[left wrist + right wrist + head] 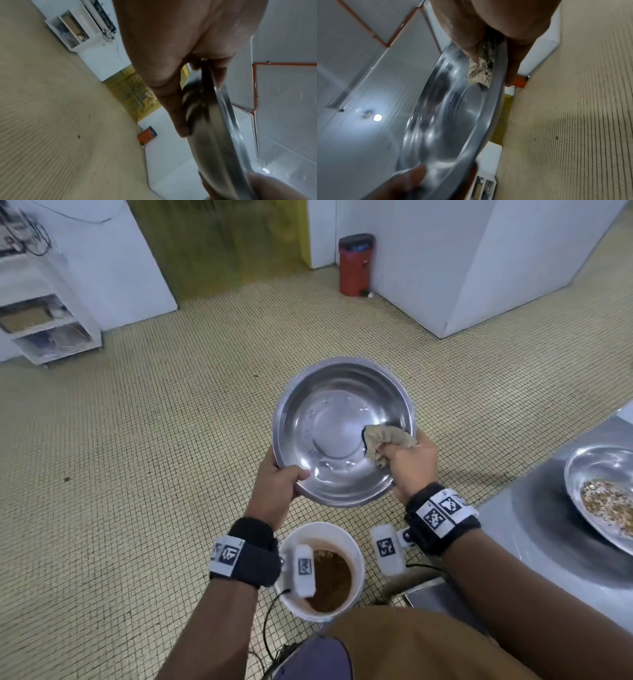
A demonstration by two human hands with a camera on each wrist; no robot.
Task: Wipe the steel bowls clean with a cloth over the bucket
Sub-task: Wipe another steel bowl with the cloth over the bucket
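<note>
Head view: steel bowl (329, 426) is held up in the air, tilted toward the person, above the tiled floor (137, 474) and just beyond the white bucket (358, 556), which stands on the floor near the person's legs w/ brown liquid inside. Left hand (277, 487) grips the bowl's near-left rim, thumb over the edge on the inside, fingers curled under the outside wall. Right hand (409, 465) is closed round a bunched tan cloth (383, 441) and presses it against the inner wall at the bowl's right side, near the rim. Bowl's inside looks shiny, w/ a few small specks or droplets. Left wrist view: fingers (173, 108) lie along the bowl's outer wall, rim (228, 112) running edge-on past them; blurred. Right wrist view: cloth (482, 67) sits pinched btwn thumb and fingers, touching the bowl's inner surface just inside the rim; left thumb shows at the bottom on the rim. To the right in head view, a 2nd steel bowl (582, 474) w/ grainy food residue rests on a steel counter (534, 542). Far back, a red bin (356, 265) stands by a white wall; a white shelf unit (51, 337) is at the far left.
</note>
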